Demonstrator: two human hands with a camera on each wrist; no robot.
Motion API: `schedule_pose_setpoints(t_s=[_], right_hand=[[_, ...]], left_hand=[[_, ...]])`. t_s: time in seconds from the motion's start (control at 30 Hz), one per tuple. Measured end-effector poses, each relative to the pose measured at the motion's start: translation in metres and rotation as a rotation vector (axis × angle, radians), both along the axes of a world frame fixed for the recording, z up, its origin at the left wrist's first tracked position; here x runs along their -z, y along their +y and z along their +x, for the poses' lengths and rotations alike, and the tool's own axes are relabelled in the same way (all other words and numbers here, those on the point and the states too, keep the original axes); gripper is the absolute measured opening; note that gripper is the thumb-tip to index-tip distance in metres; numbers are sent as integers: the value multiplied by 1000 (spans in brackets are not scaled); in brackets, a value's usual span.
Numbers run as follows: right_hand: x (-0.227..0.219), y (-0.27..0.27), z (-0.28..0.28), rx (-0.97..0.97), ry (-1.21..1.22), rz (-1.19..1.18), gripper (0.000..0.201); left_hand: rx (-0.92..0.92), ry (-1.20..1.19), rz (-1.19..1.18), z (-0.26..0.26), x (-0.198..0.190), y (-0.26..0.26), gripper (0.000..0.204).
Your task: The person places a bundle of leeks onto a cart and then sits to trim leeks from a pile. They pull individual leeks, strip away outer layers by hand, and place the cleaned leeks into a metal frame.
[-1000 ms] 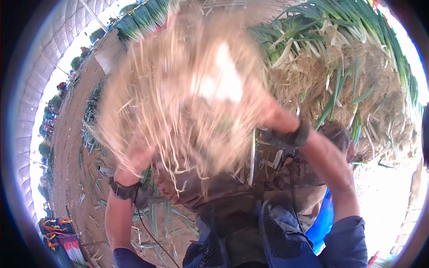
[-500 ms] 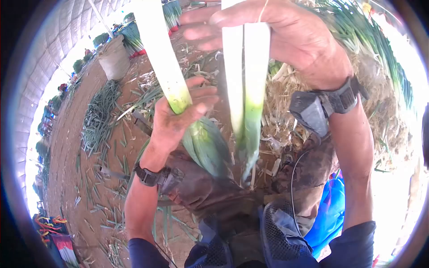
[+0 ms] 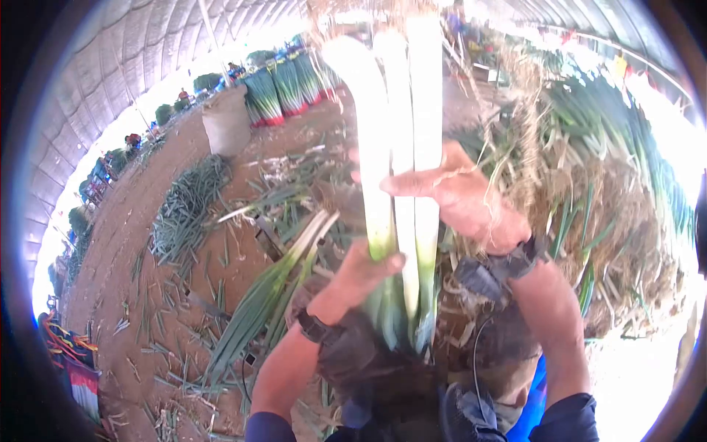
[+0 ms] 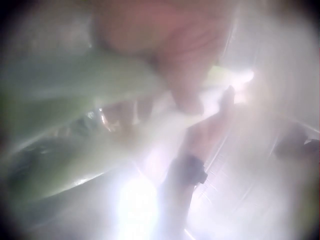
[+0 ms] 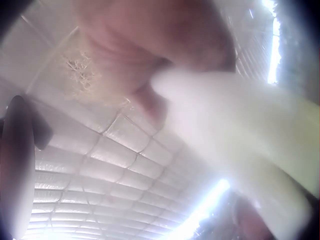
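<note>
1. Cut green leaves (image 3: pixel 184 210) lie in a heap on the dirt floor (image 3: pixel 125 243) at far left.
2. The left hand (image 3: pixel 364 272) curls round the leeks (image 3: pixel 401 147) low on their stalks.
3. The leeks stand upright, roots up, held between both hands.
4. The right hand (image 3: pixel 460 195) grips them higher; its fingers seem wrapped behind.
5. A pile of leeks (image 3: pixel 611 169) lies at right.

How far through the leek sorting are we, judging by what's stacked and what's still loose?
Done: tied leek bundles stand upright in the background. In hand: the left hand and right hand grip three leek stalks, roots up. Left: a big pile of untrimmed leeks beside the person and loose green trimmings on the dirt floor.
</note>
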State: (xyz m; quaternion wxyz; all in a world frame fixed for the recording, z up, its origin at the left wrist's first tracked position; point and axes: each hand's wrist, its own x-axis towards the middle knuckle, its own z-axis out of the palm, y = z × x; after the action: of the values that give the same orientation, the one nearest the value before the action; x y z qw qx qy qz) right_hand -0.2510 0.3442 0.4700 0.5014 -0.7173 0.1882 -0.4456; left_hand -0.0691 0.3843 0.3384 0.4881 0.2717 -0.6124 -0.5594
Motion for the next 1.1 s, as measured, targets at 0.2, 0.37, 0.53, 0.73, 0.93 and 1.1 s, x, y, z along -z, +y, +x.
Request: schedule_pose_setpoints(t_s=[0.2,0.37,0.53,0.73,0.93,1.1], right_hand=[[11,-7,4,-17,-20,159,47],[9,24,10,-59,-37,157,35],[-2,33,15,135,117,103,54],[-20,42,43,289,266,-153,52],[-37,32,72,304,307,-657,66],[-79,64,91,228,317,-828,86]], left_hand=[[78,57,16,6,2,-2,47],[109,-61,-21,-6,9,-1,54],[-309,-150,-288,-40,10,28,115],[-642,-412,-240,-43,-19,45,129],[-992,-471,-639,-4,-54,12,94],[-962,-117,-755,53,-131,23,62]])
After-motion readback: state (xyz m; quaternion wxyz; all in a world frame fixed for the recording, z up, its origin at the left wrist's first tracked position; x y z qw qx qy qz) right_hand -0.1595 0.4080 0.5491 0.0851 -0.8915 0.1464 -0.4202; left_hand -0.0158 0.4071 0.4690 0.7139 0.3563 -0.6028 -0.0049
